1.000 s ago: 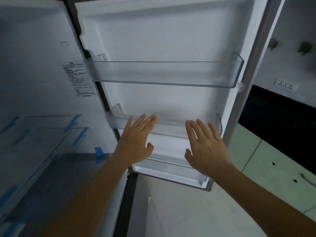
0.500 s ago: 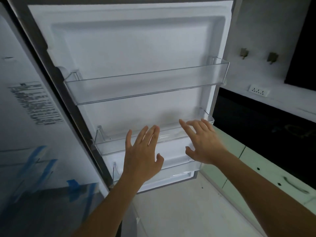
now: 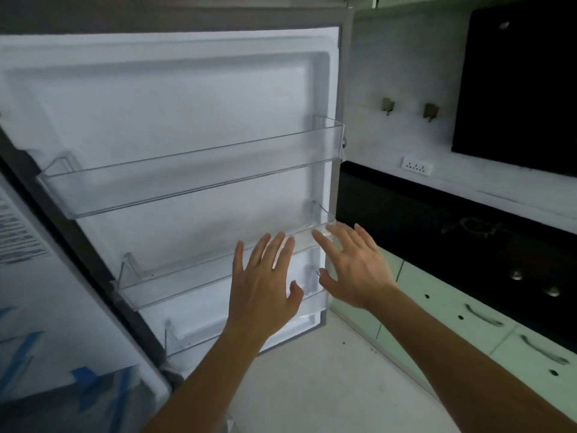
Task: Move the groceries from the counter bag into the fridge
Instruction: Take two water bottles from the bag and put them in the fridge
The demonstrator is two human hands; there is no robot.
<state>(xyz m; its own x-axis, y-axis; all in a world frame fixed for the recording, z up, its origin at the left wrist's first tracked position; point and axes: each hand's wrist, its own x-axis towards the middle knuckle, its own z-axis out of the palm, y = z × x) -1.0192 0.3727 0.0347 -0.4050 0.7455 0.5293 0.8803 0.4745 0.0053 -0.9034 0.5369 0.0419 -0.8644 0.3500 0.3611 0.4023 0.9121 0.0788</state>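
The fridge door [image 3: 175, 98] stands wide open, its white inner side facing me, with three clear door bins, all bare. The top bin [image 3: 193, 176] is the widest; the middle bin [image 3: 187, 276] sits below it. My left hand [image 3: 265, 292] is held up with straight spread fingers in front of the middle bin's right half. My right hand [image 3: 352, 267] is spread too, at the door's right edge by the middle bin's end. Neither hand holds anything. The grocery bag is out of view.
The fridge body's inner wall [image 3: 46, 307] with a label and blue tape strips is at the left. A black counter [image 3: 437, 220] with stove knobs, pale green drawers [image 3: 468, 332], a wall socket [image 3: 416, 166] and two wall hooks lie to the right. Light floor is below.
My view has swung right and the door now fills the left half. Both hands stayed spread and drifted toward the door's right edge; the right hand now reaches past the middle bin's end.
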